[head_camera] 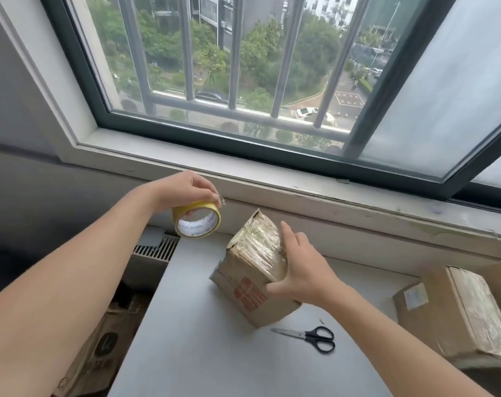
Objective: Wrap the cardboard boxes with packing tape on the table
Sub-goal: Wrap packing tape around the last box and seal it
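A small cardboard box [249,270] with red print stands tilted on the grey table [203,339], its upper faces covered in shiny tape. My right hand [303,270] grips the box's right side, thumb on the front face and fingers against the taped face. My left hand [186,189] holds a yellow-edged roll of packing tape [196,220] in the air to the left of the box, fingers pinching at the roll's top where a short clear tape end sticks out.
Black-handled scissors [309,336] lie on the table in front of the box. Another taped cardboard box [467,313] sits at the right edge. A brown box [100,348] stands on the floor at left. A window sill [329,196] runs behind the table.
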{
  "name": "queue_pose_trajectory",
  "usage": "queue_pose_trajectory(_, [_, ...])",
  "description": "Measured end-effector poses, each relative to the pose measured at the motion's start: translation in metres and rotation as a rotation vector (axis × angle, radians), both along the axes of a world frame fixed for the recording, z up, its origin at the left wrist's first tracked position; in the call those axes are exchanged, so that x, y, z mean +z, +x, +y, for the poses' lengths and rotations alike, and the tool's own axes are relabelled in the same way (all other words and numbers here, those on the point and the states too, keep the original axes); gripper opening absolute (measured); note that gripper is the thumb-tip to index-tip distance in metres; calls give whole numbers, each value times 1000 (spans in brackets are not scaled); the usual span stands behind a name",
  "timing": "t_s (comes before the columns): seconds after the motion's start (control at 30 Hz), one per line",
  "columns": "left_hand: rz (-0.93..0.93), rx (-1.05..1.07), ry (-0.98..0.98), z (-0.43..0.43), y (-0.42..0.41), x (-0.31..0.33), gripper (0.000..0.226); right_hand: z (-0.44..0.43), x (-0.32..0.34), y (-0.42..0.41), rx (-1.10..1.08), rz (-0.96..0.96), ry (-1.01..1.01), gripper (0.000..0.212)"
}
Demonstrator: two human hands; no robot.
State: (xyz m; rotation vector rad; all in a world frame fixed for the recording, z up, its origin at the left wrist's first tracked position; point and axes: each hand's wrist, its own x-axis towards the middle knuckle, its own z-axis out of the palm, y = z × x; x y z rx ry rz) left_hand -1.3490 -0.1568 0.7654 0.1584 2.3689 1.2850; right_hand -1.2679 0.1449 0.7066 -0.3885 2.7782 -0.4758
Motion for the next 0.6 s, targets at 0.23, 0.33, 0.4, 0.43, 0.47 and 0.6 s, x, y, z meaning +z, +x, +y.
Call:
queue_pose_trajectory(0.23, [-86, 10, 130, -9, 0, 7, 17, -16, -71, 42, -164, 55, -419, 139])
queue_pose_trajectory(0.33, [-170, -51, 85, -1, 7, -4, 17, -27, -103, 48, -203, -23, -316, 138])
queue_pose_trajectory(0.4, [-242, -62, 99, 4, 14, -19, 17, -28, -115, 50, -227, -65, -249, 136])
queue_pose_trajectory(0.43, [-261, -57, 113, 8, 18, -27, 18, -28, -120, 50, -245, -87, -227, 133])
queue_pose_trajectory(0.47, [-269, -56, 131, 15, 23, -33, 18, -28, -124, 50, -263, -111, -216, 130])
queue_pose_trajectory(0.6, [-184, 16, 202, 49, 43, -53, 18, -16, -131, 55, -277, -226, -270, 105])
